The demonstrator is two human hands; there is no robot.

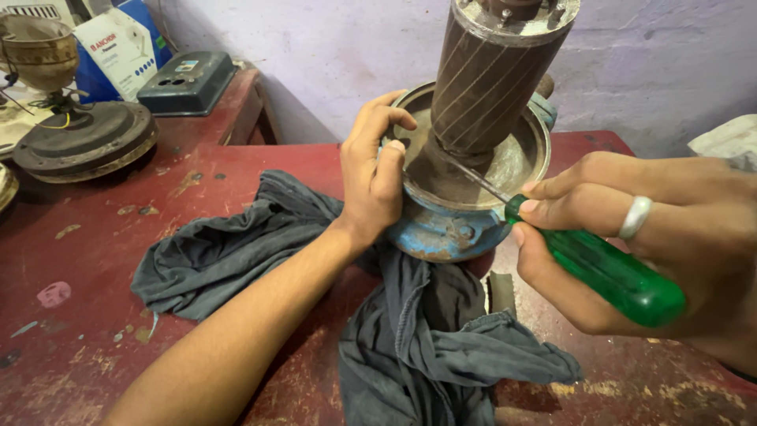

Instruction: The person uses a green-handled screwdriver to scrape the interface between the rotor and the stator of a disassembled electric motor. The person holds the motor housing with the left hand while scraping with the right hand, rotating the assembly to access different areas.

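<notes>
Two hands are engaged at frame centre — the blue housing (441,229) is clasped by the left hand (371,185), the green-handled screwdriver (607,272) gripped by the right hand (631,237) — and a slipped tip could gouge the rotor (481,79).

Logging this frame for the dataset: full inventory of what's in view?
blue round metal motor housing: 1, blue, table centre, on the cloth
brown ribbed rotor cylinder: 1, brown, upright in the housing
green-handled screwdriver: 1, green, tip at rotor base
crumpled grey cloth: 1, grey, under housing
worn red table: 1, red
dark round fan cover: 1, dark, far left
grey metal box: 1, grey, back left
left hand: grips housing rim
right hand: holds screwdriver, wears a ring
</notes>
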